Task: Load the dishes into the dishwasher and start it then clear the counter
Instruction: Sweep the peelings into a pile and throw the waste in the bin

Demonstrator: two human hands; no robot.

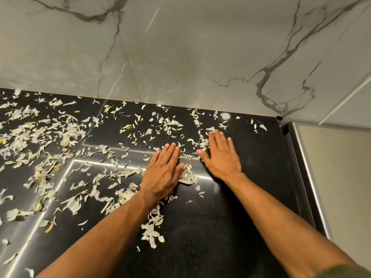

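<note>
Pale dry peels and husk scraps (44, 135) lie scattered over the glossy black counter (251, 167), thickest at the left. My left hand (162, 171) rests flat on the counter, palm down, fingers together. A small heap of scraps (187, 174) lies against its thumb side. My right hand (219, 155) is flat too, fingers spread and slightly blurred, its fingertips among scraps near the back. Neither hand holds anything. No dishes or dishwasher are in view.
A grey marble-veined wall (180, 57) rises behind the counter. At the right the counter ends at a dark edge with a metal strip (307, 177), beside a beige panel (341, 177). Bright light strips reflect on the counter at the left.
</note>
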